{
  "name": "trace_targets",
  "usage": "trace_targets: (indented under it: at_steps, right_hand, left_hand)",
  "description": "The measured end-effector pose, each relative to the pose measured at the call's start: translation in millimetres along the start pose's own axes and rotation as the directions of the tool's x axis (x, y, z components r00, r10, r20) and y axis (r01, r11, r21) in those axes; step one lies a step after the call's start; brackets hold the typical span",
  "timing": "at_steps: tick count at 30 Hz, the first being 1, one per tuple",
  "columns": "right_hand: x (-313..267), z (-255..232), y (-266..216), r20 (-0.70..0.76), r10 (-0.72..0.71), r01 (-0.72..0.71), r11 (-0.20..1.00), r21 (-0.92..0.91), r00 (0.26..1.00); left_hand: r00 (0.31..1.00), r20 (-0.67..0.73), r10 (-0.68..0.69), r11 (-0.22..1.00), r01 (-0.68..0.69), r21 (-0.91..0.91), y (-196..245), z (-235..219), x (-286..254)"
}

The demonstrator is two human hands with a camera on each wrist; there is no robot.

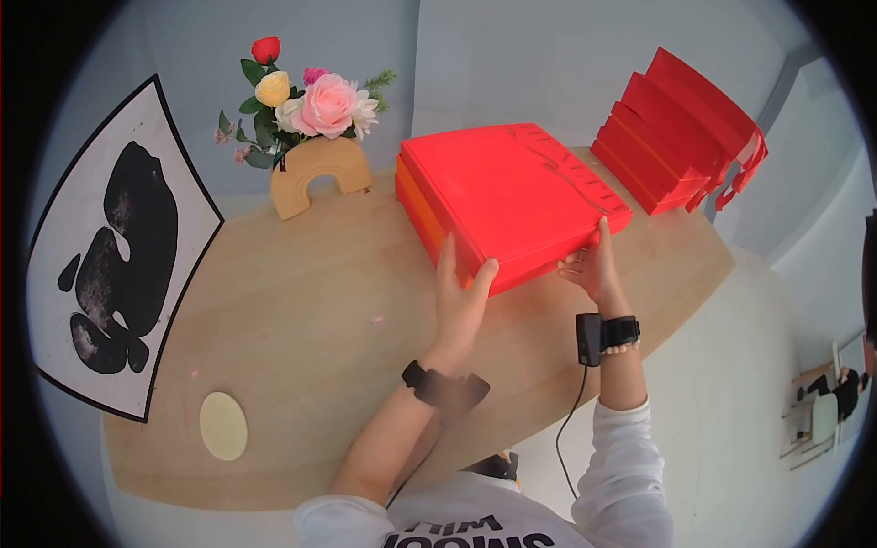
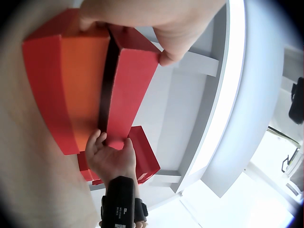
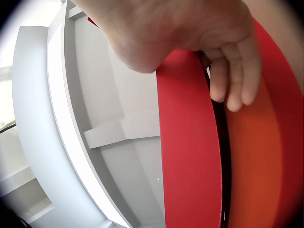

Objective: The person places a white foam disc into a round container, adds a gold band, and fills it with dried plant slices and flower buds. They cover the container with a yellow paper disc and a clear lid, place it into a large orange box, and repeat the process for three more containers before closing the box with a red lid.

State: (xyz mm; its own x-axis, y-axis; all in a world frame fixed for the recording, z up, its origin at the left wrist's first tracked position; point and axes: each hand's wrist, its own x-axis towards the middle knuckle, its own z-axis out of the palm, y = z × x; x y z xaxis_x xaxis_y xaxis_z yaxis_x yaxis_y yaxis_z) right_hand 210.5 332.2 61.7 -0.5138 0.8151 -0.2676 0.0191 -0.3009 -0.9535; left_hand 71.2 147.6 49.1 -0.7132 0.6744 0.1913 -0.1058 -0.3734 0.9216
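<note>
A large red box with a lid [image 1: 512,187] sits on the table, an orange band [image 2: 83,71] round its side below the lid. My left hand [image 1: 459,306] holds the lid's near left corner, thumb at the top edge and fingers at the side. At the near right corner my right hand [image 1: 596,269] grips the lid, its thumb at the top edge and its fingers curled below. Both wrist views show a dark gap between the lid's rim [image 3: 190,142] and the orange band, with right fingers [image 3: 235,85] across that gap.
Behind the box to the right stand red folded boxes [image 1: 671,137]. An arch-shaped vase [image 1: 320,169] with flowers [image 1: 324,105] is at the back left. A black-and-white picture [image 1: 128,256] and a pale round disc [image 1: 224,426] lie left on the wooden table [image 1: 301,365].
</note>
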Motion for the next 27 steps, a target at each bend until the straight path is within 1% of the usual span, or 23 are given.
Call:
trace_targets:
  at_steps: [2, 3, 5, 6, 7, 8, 9, 11, 12, 14, 15, 18, 21, 24, 27]
  right_hand:
    - [-10.3, -3.8, -9.5, -0.058, 0.026, -0.037, 0.977, -0.210, 0.998]
    - [-15.2, -2.8, -13.9, -0.124, -0.013, -0.026, 0.950, -0.312, 0.992]
    - [-22.0, -0.7, -21.0, -0.240, -0.110, -0.027, 0.863, -0.505, 0.965]
    - [-8.5, -9.5, -12.9, -0.272, -0.267, 0.061, 0.808, -0.586, 0.924]
    - [14.9, -23.3, 1.3, -0.286, -0.420, 0.137, 0.734, -0.665, 0.861]
    - [30.5, -31.3, 10.0, -0.282, -0.562, 0.197, 0.644, -0.739, 0.778]
    - [34.1, -30.1, 10.0, -0.351, -0.557, 0.161, 0.673, -0.722, 0.753]
    - [42.7, -27.6, 11.9, -0.477, -0.536, 0.096, 0.728, -0.679, 0.696]
    - [45.6, -30.8, 10.5, -0.461, -0.471, 0.138, 0.797, -0.588, 0.752]
    - [47.1, -37.2, 1.5, -0.393, -0.347, 0.193, 0.904, -0.381, 0.852]
    - [45.4, -37.9, -4.5, -0.413, -0.181, 0.060, 0.955, -0.290, 0.892]
    - [52.4, -46.0, -8.1, -0.320, -0.230, 0.126, 0.941, -0.315, 0.919]
    - [61.1, -52.6, -9.1, -0.182, -0.297, 0.250, 0.938, -0.241, 0.937]
    - [62.4, -51.3, -11.4, -0.094, -0.331, 0.324, 0.943, -0.074, 0.939]
    - [62.9, -38.8, -8.5, -0.123, -0.328, 0.319, 0.944, -0.089, 0.937]
  left_hand:
    - [1.000, -0.025, 0.003, 1.000, -0.003, 0.019, -0.5, -0.4, 0.5]
    - [0.999, -0.038, 0.006, 1.000, -0.005, 0.029, -0.2, -0.9, 0.4]
    - [0.993, -0.058, 0.105, 0.984, -0.096, 0.148, -13.1, -3.6, 3.1]
    - [0.986, -0.063, 0.156, 0.968, -0.140, 0.207, -13.7, -3.1, 3.3]
    - [0.981, -0.077, 0.178, 0.957, -0.155, 0.245, -14.5, -2.6, 1.5]
    - [0.975, -0.090, 0.201, 0.944, -0.169, 0.284, -7.6, -1.0, -2.0]
    - [0.969, -0.103, 0.225, 0.929, -0.181, 0.323, -3.4, -0.5, -4.0]
    - [0.984, -0.022, 0.176, 0.920, -0.157, 0.360, -0.7, -6.9, -2.4]
    - [0.988, 0.017, 0.151, 0.914, -0.146, 0.379, 0.7, -10.0, -1.5]
    - [0.993, 0.035, 0.112, 0.912, -0.117, 0.392, 2.6, -10.8, -1.2]
    - [0.995, 0.046, 0.093, 0.911, -0.103, 0.398, 3.3, -10.6, -1.1]
    - [0.999, 0.015, 0.035, 0.917, -0.038, 0.398, -0.1, -10.3, -0.6]
    - [0.998, -0.014, 0.059, 0.969, -0.053, 0.240, -10.7, -9.8, 2.8]
    - [1.000, -0.006, -0.003, 0.997, 0.004, 0.076, -10.8, -18.3, 4.6]
    - [1.000, 0.022, -0.011, 0.985, 0.007, 0.172, -15.8, -30.8, 4.1]
